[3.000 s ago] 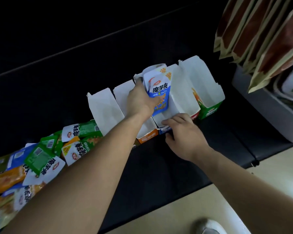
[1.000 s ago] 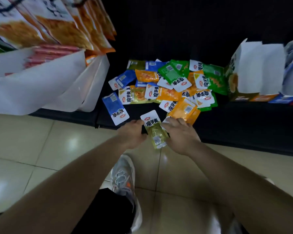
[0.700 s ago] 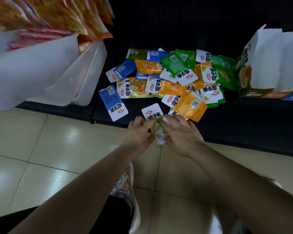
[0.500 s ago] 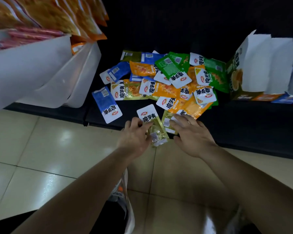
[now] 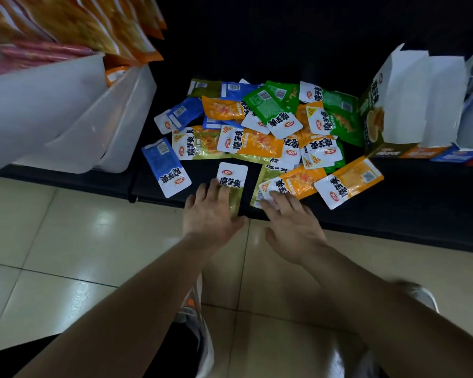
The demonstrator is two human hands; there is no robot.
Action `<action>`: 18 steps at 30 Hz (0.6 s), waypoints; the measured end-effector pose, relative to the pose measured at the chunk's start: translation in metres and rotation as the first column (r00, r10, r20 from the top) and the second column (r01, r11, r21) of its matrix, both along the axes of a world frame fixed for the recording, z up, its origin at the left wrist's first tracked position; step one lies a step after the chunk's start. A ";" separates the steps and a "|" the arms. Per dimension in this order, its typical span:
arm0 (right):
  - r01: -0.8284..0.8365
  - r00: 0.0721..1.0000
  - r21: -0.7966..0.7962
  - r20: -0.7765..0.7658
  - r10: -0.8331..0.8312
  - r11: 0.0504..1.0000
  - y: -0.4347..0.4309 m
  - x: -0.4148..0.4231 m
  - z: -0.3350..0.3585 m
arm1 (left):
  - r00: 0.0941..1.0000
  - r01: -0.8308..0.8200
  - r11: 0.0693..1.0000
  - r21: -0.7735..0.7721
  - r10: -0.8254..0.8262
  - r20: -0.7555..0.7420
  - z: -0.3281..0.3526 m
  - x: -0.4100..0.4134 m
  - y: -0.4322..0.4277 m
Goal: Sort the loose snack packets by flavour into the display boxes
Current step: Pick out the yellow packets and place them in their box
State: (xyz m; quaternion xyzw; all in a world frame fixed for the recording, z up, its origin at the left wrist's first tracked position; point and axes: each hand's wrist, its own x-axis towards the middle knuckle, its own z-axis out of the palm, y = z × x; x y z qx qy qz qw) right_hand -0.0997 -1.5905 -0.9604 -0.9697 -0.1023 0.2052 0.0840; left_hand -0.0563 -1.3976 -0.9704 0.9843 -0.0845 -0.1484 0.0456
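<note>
A glossy beige tiled floor (image 5: 66, 241) fills the lower half of the view and catches pale reflections. Above it a low black shelf (image 5: 421, 208) runs across the whole width, with darkness behind it.

On the left end of the shelf stand two white plastic bins (image 5: 38, 113), tilted in this view. They hold large orange snack bags (image 5: 93, 20) and a few pink sausage sticks (image 5: 44, 49). At the right end is a row of display boxes (image 5: 410, 99) with white flaps standing up. The nearest has an olive-green side, and orange and blue fronts show beyond it.

Between bins and boxes lies the pile of loose snack packets (image 5: 257, 126) in green, orange, blue and olive, overlapping and facing all ways. A blue packet (image 5: 165, 167) lies apart at the pile's left edge and an orange packet (image 5: 350, 184) at its right edge.

Both bare forearms reach in from below. The left hand (image 5: 213, 214) rests on an olive packet (image 5: 232, 178) at the shelf's front edge, fingers straight and flat on its lower half, the white label end clear of them. The right hand (image 5: 292, 225) is spread, its fingertips (image 5: 268, 196) touching the near ends of overlapping olive and orange packets just beside it, gripping nothing.

A grey sneaker (image 5: 200, 317) shows under the left forearm.
</note>
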 end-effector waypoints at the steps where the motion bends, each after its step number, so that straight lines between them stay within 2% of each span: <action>1: 0.001 1.000 -0.019 0.013 -0.001 1.000 0.002 -0.001 -0.002 | 1.000 -0.008 1.000 0.014 0.008 -0.010 0.000 0.001 0.003; 4: 0.013 0.998 -0.109 0.061 -0.006 0.994 -0.006 0.000 -0.006 | 1.000 -0.008 1.000 0.028 0.009 -0.025 0.001 0.001 0.013; 9: 0.254 0.965 -0.176 0.111 -0.237 0.951 -0.037 0.004 0.001 | 0.999 -0.018 0.999 -0.039 0.017 -0.034 0.002 0.004 0.020; 11: 0.200 0.971 -0.135 0.164 -0.177 0.970 -0.039 0.005 0.004 | 0.999 -0.025 0.998 -0.057 0.022 -0.047 0.003 0.006 0.020; 14: 0.049 0.995 -0.045 0.092 -0.045 0.998 -0.025 0.006 0.003 | 0.998 -0.029 0.997 -0.068 0.025 -0.054 0.008 0.006 0.019; 18: 0.072 0.995 -0.054 0.072 -0.068 0.996 -0.005 0.001 -0.006 | 0.998 0.024 0.998 -0.064 -0.027 -0.058 0.017 0.004 0.019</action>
